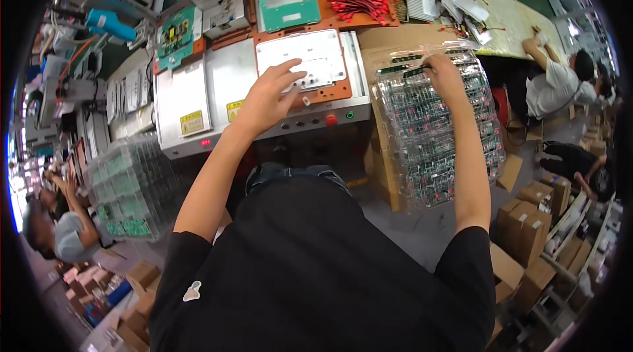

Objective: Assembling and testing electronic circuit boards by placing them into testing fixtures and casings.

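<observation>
My left hand (269, 96) is over the near part of a white plate (280, 52) set in an orange-brown fixture (333, 93). Its fingers are spread and hold nothing. A small pale peg (306, 101) stands at the fixture's front edge, close to the fingers. Off to the right, my right hand (445, 80) reaches to the far end of a clear plastic tray (384, 105) filled with rows of small circuit boards (428, 134). Its fingers are closed on the right end of a narrow dark circuit board (414, 72); the fingertips are partly hidden.
The metal machine (224, 75) has a red button (330, 119) in front. Behind are a green frame (288, 19), a bundle of red-tipped wires (362, 2) and a larger circuit board (177, 34). Stacked clear trays (125, 184) stand left. Cardboard boxes (524, 230) and other people are around.
</observation>
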Action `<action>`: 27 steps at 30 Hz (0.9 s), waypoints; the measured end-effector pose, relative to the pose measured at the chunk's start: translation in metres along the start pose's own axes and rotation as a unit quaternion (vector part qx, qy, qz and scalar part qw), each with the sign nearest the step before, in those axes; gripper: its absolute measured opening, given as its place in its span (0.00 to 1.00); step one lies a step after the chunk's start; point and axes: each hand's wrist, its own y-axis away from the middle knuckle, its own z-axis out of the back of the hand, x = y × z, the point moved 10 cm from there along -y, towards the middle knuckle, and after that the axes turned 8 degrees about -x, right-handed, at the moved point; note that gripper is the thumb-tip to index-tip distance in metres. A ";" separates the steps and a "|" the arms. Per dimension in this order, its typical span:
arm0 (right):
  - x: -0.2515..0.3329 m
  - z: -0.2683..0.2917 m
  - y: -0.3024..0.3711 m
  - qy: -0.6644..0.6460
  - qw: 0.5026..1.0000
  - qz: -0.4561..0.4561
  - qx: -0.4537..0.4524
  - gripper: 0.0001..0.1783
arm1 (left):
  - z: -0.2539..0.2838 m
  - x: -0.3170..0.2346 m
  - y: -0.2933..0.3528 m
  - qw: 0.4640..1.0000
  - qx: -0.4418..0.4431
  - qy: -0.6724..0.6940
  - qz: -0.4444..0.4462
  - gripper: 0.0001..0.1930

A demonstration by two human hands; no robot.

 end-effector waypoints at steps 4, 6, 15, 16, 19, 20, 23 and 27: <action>0.014 0.045 -0.001 -0.035 0.997 0.039 -0.061 0.10 | 0.027 -0.011 0.013 0.989 -0.112 0.086 0.054 0.13; 0.048 0.064 -0.007 -0.130 0.986 -0.001 -0.108 0.11 | 0.030 -0.017 0.013 0.967 -0.144 0.178 0.108 0.13; 0.176 -0.012 -0.044 -0.486 0.851 -0.169 0.108 0.10 | 0.006 0.007 -0.035 0.913 -0.118 0.318 0.229 0.12; 0.171 -0.019 -0.050 -0.490 0.848 -0.166 0.115 0.10 | 0.004 0.015 -0.038 0.918 -0.108 0.296 0.241 0.12; 0.162 -0.043 -0.064 -0.456 0.871 -0.132 0.127 0.12 | -0.006 0.038 -0.043 0.918 -0.114 0.303 0.228 0.09; 0.162 -0.046 -0.064 -0.456 0.870 -0.131 0.131 0.12 | -0.010 0.046 -0.040 0.917 -0.116 0.302 0.232 0.09; 0.176 -0.046 -0.065 -0.371 0.921 -0.028 0.113 0.12 | -0.015 0.047 -0.035 0.938 -0.095 0.280 0.183 0.08; 0.168 -0.049 -0.055 -0.313 0.942 -0.005 0.123 0.13 | -0.027 0.030 -0.027 0.955 -0.072 0.255 0.135 0.08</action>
